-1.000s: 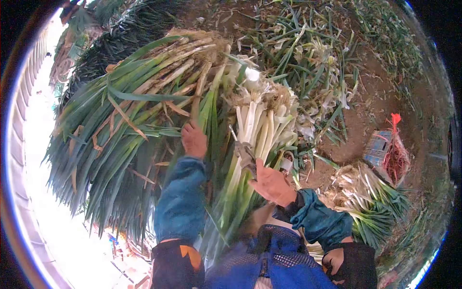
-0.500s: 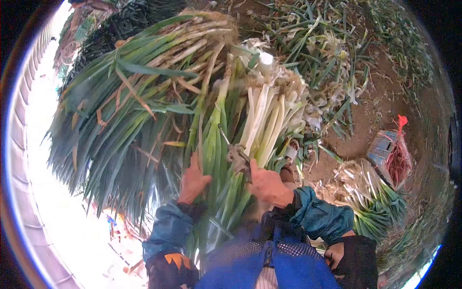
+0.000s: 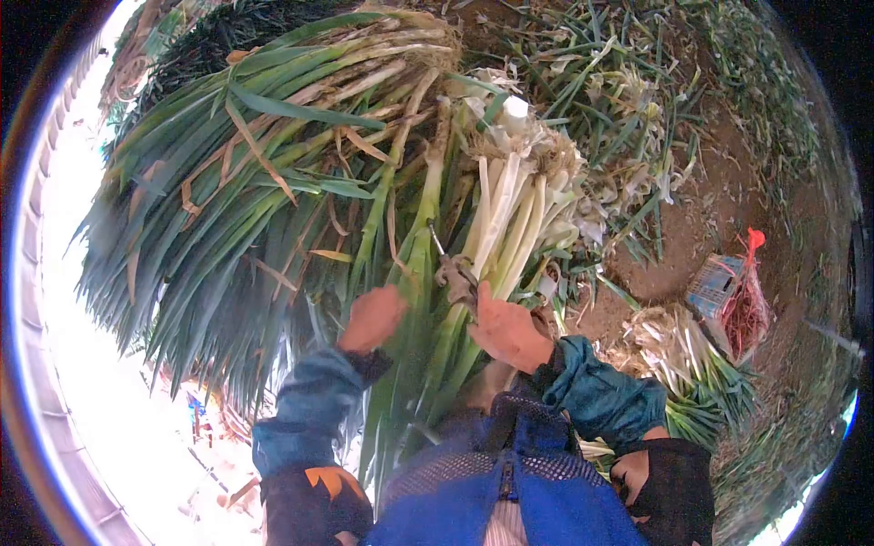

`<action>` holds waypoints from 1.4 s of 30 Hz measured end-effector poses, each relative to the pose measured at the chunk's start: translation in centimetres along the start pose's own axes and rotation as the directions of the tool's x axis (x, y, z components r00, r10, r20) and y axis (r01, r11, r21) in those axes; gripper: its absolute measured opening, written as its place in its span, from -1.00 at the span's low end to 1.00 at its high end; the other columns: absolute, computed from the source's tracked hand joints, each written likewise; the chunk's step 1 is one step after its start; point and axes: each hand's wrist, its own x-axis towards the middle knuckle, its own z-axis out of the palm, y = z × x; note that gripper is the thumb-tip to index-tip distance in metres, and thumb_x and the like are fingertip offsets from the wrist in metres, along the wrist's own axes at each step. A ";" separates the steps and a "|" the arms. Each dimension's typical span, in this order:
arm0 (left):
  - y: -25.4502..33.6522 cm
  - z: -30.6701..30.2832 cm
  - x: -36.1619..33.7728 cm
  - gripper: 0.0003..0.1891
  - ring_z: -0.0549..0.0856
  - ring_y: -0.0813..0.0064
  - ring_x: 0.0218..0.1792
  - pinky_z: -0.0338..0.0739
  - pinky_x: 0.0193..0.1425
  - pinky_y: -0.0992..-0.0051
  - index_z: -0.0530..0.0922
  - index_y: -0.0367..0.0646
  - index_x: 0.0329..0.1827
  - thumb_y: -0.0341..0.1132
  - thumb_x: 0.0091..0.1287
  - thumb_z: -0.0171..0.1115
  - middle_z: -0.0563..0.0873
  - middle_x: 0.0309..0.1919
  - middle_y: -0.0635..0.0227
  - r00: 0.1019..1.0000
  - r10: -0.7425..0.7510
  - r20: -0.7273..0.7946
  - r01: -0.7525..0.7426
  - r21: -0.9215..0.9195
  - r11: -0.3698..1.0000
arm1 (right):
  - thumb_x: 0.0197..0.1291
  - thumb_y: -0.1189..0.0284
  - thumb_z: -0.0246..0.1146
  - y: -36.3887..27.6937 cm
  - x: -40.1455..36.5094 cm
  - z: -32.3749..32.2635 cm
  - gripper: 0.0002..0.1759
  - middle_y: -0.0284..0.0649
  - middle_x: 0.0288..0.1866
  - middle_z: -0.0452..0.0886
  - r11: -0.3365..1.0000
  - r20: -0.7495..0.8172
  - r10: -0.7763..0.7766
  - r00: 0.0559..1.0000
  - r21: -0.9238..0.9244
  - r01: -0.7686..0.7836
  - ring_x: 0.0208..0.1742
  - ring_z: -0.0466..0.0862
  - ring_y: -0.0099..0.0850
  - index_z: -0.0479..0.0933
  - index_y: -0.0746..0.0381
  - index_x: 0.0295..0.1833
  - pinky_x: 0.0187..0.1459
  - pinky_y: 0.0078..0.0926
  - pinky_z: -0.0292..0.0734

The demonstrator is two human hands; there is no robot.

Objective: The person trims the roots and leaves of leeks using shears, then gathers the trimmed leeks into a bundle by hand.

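Observation:
My left hand [image 3: 375,317] is closed at the leafy part of a long green onion [image 3: 424,205], whose root end points away from me. In my right hand [image 3: 512,331] is a small metal blow gun [image 3: 457,278] with a thin nozzle that points up and left, close to that stalk. Its grip is mostly hidden by my fingers. Just beyond the right hand lies a bunch of peeled green onions [image 3: 510,214] with white stems and roots away from me. Green leaves stretch down between my forearms.
A large heap of unpeeled green onions [image 3: 228,200] fills the left side. Stripped leaves and skins [image 3: 628,118] litter the soil at the back right. To the right lie a smaller bunch of green onions [image 3: 696,373] and a red net bag [image 3: 745,314] beside a blue box [image 3: 715,284].
My left hand has risen slightly and moved right, its pointing finger now curled in by the stalk. My right hand has shifted slightly upward with the blow gun. The view has tilted slightly.

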 end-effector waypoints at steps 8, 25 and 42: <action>1.0 2.5 7.1 -0.83 0.65 -0.03 -0.28 0.57 -0.26 0.15 0.52 -0.32 -0.29 -0.38 0.16 0.10 0.61 -0.32 -0.03 0.960 -0.110 -0.259 0.124 0.038 0.992 | 0.04 0.29 0.20 0.3 2.8 0.0 -0.27 0.14 -0.44 0.55 0.994 -0.021 0.078 0.997 0.084 -0.076 -0.35 0.59 0.08 0.07 0.54 0.18 -0.35 -0.07 0.49; 1.8 0.0 9.1 -0.45 0.62 -0.05 -0.14 0.50 -0.06 0.13 0.39 -0.20 -0.04 -0.16 -0.11 0.31 0.63 -0.22 -0.05 0.955 -0.226 -0.194 0.142 -0.368 0.919 | 0.06 0.28 0.15 0.4 -1.2 -1.1 -0.39 0.06 -0.50 0.57 0.988 -0.137 -0.136 0.981 0.050 0.144 -0.39 0.63 0.02 0.16 0.49 0.10 -0.41 -0.08 0.52; 1.3 8.2 -6.0 -0.42 0.63 0.09 -0.17 0.47 -0.12 0.23 0.36 -0.13 0.15 -0.19 0.00 0.23 0.63 -0.25 0.02 0.962 -0.266 -0.057 0.137 -0.743 0.656 | 0.03 0.28 0.16 -0.3 3.2 0.2 -0.39 0.10 -0.49 0.56 0.988 -0.078 -0.139 0.987 -0.085 0.132 -0.41 0.60 0.06 0.18 0.51 0.05 -0.38 -0.09 0.51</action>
